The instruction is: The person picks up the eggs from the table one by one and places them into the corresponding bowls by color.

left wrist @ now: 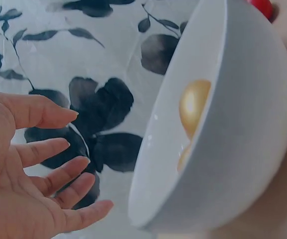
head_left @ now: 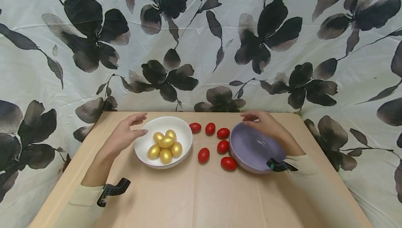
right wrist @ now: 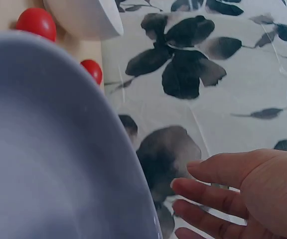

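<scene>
A white bowl (head_left: 187, 144) stands left of the table's middle with several golden eggs (head_left: 166, 142) inside. My left hand (head_left: 126, 135) hovers by its left rim, fingers spread and gently bent; the left wrist view shows a gap between the fingertips and the bowl (left wrist: 253, 119). On the right is a purple bowl (head_left: 251, 151). Over its far right rim hangs my right hand (head_left: 267, 125), which holds nothing; in the right wrist view its loose fingers are apart from the rim (right wrist: 128, 144). Between the bowls lie several red eggs (head_left: 223, 146).
The light wooden table (head_left: 188, 200) ends at a far edge just behind the bowls. A white cloth with dark flowers (head_left: 220, 46) hangs behind and at both sides. Each wrist wears a black device, such as the left wrist camera (head_left: 113, 190).
</scene>
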### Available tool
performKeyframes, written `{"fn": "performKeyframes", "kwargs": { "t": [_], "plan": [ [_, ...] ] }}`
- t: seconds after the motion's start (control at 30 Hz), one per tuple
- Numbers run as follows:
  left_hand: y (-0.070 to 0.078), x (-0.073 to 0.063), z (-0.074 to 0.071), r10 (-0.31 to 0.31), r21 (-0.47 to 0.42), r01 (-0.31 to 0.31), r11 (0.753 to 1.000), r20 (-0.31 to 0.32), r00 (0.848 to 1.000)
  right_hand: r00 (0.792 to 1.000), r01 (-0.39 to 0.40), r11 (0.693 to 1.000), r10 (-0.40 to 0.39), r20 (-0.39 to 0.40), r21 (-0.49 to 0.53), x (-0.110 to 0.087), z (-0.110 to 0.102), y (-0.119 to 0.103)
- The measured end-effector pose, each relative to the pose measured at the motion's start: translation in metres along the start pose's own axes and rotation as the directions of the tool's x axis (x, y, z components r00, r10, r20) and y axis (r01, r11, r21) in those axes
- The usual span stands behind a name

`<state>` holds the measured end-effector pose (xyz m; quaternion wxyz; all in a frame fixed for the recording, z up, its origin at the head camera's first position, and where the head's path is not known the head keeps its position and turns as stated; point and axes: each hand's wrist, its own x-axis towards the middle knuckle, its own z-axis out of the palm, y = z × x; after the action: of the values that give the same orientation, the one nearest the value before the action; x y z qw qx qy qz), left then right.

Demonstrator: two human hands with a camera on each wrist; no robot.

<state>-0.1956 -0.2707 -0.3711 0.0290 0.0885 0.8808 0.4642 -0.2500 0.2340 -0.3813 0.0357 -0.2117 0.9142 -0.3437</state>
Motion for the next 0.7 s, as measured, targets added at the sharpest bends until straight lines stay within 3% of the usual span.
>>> {"fn": "performKeyframes", "kwargs": {
  "t": [0.17, 0.4, 0.7],
  "plan": [
    [0.013, -0.001, 0.006, 0.034, -0.026, -0.034, 0.999, 0.021, 0.999, 0.998, -0.048, 0.999, 0.048, -0.027, -0.008, -0.013, -0.008, 0.015],
    [0.025, 0.000, 0.020, 0.082, -0.062, -0.079, 0.995, 0.059, 0.995, 0.995, -0.056, 0.997, 0.052, -0.086, -0.044, -0.029, -0.016, 0.039],
    [0.039, -0.002, 0.038, 0.120, -0.120, -0.108, 0.987, 0.101, 0.988, 0.992, -0.059, 0.998, 0.058, -0.108, -0.009, -0.049, -0.023, 0.058]
  ]
}}
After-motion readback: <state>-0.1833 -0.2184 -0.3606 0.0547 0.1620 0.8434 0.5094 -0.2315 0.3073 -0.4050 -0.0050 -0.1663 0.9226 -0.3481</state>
